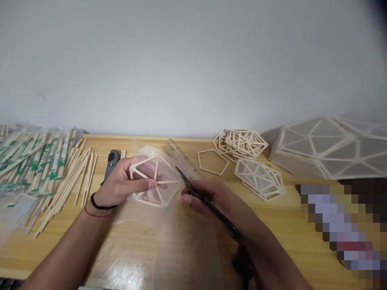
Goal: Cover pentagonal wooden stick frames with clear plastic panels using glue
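Observation:
My left hand (121, 183) grips a pentagon frame (155, 181) made of thin wooden sticks, with translucent paper stuck to it, and holds it a little above the table. My right hand (217, 201) is closed on black scissors (208, 203). Their blades point up and left, and the tips reach the frame's right edge. More translucent sheet (169, 249) lies flat on the wooden table (302, 237) under both hands.
A heap of loose sticks and wrapped chopsticks (45, 169) fills the left side. A grey cutter (111, 163) and a ruler (183, 159) lie behind the hands. Bare pentagon frames (238, 145), a covered stack (260, 179) and a large faceted shell (329, 147) stand at the right.

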A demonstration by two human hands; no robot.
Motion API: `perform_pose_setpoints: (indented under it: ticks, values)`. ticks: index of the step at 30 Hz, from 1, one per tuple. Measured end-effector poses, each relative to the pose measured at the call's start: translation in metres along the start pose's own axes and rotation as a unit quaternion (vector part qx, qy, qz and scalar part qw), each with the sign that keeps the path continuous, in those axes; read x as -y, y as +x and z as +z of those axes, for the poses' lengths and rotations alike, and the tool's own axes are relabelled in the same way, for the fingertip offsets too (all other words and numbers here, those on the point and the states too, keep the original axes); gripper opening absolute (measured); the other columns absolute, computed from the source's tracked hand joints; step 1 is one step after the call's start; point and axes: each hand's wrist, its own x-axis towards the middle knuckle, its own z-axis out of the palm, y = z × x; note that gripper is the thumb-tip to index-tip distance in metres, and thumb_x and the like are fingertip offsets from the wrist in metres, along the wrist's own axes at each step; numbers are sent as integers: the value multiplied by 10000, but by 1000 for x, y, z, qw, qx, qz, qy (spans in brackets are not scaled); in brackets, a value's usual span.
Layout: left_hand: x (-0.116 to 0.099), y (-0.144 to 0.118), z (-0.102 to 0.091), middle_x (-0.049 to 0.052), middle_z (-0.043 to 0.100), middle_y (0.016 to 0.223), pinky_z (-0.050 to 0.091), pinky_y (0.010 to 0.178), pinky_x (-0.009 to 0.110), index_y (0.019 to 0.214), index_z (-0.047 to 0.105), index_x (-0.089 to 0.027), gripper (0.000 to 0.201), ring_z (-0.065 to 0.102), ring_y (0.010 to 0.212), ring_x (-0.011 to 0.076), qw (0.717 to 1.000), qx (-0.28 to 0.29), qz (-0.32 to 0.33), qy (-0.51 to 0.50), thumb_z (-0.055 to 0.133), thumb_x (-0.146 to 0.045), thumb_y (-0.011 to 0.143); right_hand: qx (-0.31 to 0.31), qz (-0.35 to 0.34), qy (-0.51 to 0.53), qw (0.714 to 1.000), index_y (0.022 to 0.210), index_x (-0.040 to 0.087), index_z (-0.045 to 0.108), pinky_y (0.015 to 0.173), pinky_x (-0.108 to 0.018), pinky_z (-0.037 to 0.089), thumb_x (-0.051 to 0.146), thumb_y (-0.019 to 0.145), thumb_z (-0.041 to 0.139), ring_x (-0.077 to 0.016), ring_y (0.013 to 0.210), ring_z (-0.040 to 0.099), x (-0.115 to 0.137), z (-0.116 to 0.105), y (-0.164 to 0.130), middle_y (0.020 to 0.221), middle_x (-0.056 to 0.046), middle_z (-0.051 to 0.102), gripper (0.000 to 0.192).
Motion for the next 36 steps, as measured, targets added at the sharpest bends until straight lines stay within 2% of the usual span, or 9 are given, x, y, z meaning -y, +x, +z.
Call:
perform_pose_setpoints:
  ticks: [11, 18, 27, 33, 36]
  values:
    - [0, 1, 0, 79, 840, 800, 568, 478, 203, 896, 813, -164, 155, 781, 594, 202, 1000, -1, -2, -1, 885, -252, 791, -17, 15, -35, 999, 742, 193, 646, 509, -248, 296, 482, 922, 677, -110, 565, 397, -3, 1, 0, 610, 48, 462, 341]
    - [1, 2, -1, 64, 840, 800, 562, 482, 171, 880, 833, -161, 136, 759, 578, 160, 1000, -1, -1, -11, 893, -237, 784, -2, 47, -16, 999, 790, 199, 674, 511, -247, 287, 458, 860, 759, -107, 555, 381, -4, 0, 1, 589, 68, 434, 282]
    - [-1, -1, 1, 53, 833, 767, 536, 496, 131, 921, 863, -203, 140, 722, 557, 119, 999, 25, -20, 4, 888, -257, 794, -8, 7, 35, 999, 743, 187, 603, 576, -252, 326, 483, 880, 704, -121, 627, 414, 3, 3, 0, 666, 42, 469, 341]
    - [0, 0, 4, 38, 792, 687, 540, 478, 149, 864, 848, -177, 139, 667, 510, 106, 999, 15, -28, -11, 909, -241, 756, 13, 4, 49, 999, 803, 178, 623, 600, -264, 348, 540, 885, 684, -141, 676, 426, -1, 3, 1, 730, 22, 466, 376]
    - [0, 1, 5, 42, 780, 671, 537, 473, 160, 871, 842, -163, 152, 646, 497, 105, 1000, 22, -21, -7, 906, -232, 752, 5, 7, 35, 999, 754, 183, 584, 557, -255, 309, 580, 891, 673, -129, 646, 385, -1, 3, 1, 703, 30, 420, 429]
